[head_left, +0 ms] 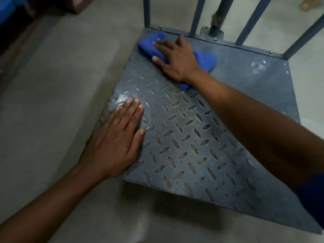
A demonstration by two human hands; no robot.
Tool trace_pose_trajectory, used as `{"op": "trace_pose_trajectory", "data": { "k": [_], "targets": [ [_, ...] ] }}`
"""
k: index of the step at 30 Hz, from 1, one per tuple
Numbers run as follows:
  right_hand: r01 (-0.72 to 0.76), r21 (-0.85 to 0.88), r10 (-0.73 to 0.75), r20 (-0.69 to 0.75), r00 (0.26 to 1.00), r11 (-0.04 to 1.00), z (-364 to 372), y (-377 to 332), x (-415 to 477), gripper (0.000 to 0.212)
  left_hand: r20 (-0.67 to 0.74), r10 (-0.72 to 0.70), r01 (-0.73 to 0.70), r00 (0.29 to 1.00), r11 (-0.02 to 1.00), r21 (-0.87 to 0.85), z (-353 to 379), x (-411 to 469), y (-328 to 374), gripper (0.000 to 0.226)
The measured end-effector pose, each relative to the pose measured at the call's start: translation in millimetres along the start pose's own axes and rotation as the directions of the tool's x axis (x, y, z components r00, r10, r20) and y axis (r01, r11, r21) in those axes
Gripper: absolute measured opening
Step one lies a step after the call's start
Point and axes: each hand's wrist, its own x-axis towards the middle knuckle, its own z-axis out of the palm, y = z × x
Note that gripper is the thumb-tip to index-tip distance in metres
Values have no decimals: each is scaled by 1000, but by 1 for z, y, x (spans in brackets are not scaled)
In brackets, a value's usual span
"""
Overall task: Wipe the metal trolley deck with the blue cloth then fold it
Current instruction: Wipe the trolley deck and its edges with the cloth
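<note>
The metal trolley deck [189, 141] is a grey checker plate with a smooth strip along its far side. A bunched blue cloth [205, 60] lies at the deck's far left corner. My right hand [175, 58] presses flat on the cloth with straight, spread fingers, covering its middle. My left hand [115, 141] rests flat on the deck's left edge, fingers straight, holding nothing.
Upright grey-blue handle bars [197, 16] rise from the deck's far edge. Concrete floor [52, 102] surrounds the trolley. A brown box [78, 6] and something blue [7, 11] sit at the far left. White smears [259, 66] mark the deck's far right.
</note>
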Motion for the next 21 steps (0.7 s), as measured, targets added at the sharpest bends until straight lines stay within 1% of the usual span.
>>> {"op": "trace_pose_trajectory", "data": {
  "k": [2, 3, 4, 5, 6, 7, 8, 9, 10, 11, 13, 14, 15, 16, 17, 18, 19, 20, 21],
  "targets": [
    [203, 16, -203, 38, 978, 979, 6, -15, -16, 68, 16, 16, -16, 1000, 1000, 5, 4, -12, 9, 68],
    [242, 11, -243, 49, 969, 970, 8, -16, -20, 65, 22, 16, -16, 1000, 1000, 3, 5, -19, 13, 68],
    [202, -6, -202, 46, 978, 979, 7, -11, -22, 64, 25, 16, -16, 1000, 1000, 2, 5, -26, 15, 68],
    [73, -47, -72, 16, 997, 996, 4, -4, -24, 63, 26, 19, -19, 999, 1000, 2, 3, -32, 17, 68],
    [-111, -85, 109, -31, 994, 990, 2, 7, -25, 63, 25, 23, -23, 999, 1000, 4, 1, -37, 17, 67],
    [-273, -114, 265, -76, 961, 955, -2, 13, -27, 64, 19, 26, -26, 999, 1000, 8, -3, -39, 16, 67],
    [-358, -123, 350, -84, 933, 926, -5, 10, -26, 65, 10, 26, -26, 1000, 1000, 15, -6, -39, 14, 67],
    [-357, -119, 351, -71, 934, 926, -8, -4, -20, 65, -2, 27, -27, 1000, 999, 28, -10, -37, 10, 68],
    [-287, -106, 283, -49, 958, 952, -10, -26, -10, 64, -12, 31, -30, 999, 998, 46, -13, -34, 7, 68],
    [-187, -74, 185, -31, 982, 980, -13, -55, -2, 62, -15, 36, -35, 999, 997, 63, -14, -32, 3, 68],
    [30, -5, -30, 41, 999, 1000, -10, -116, 11, 55, -7, 48, -47, 999, 996, 80, -12, -31, -5, 68],
    [142, 58, -146, 76, 986, 988, -5, -142, 12, 52, -8, 52, -51, 999, 996, 78, -9, -32, -8, 68],
    [225, 161, -239, 75, 968, 961, 0, -162, 10, 50, -13, 55, -54, 998, 996, 71, -5, -32, -10, 67],
    [241, 289, -261, 31, 965, 926, 5, -173, 6, 47, -21, 55, -54, 998, 997, 63, -2, -32, -11, 66],
    [211, 393, -209, -49, 977, 895, 4, -173, 3, 46, -30, 52, -50, 998, 997, 56, 1, -31, -10, 66],
    [163, 460, -111, -138, 984, 873, 2, -160, 4, 45, -38, 46, -44, 998, 998, 53, 2, -29, -9, 66],
    [99, 462, -6, -200, 980, 881, -4, -141, 4, 44, -42, 41, -38, 998, 998, 52, 2, -26, -9, 66],
    [29, 403, 76, -244, 967, 915, -9, -116, 4, 45, -43, 34, -32, 998, 998, 53, 1, -23, -8, 67],
    [-62, 309, 145, -255, 956, 949, -13, -90, 0, 47, -42, 28, -26, 999, 998, 57, 0, -20, -9, 67]
  ]
}}
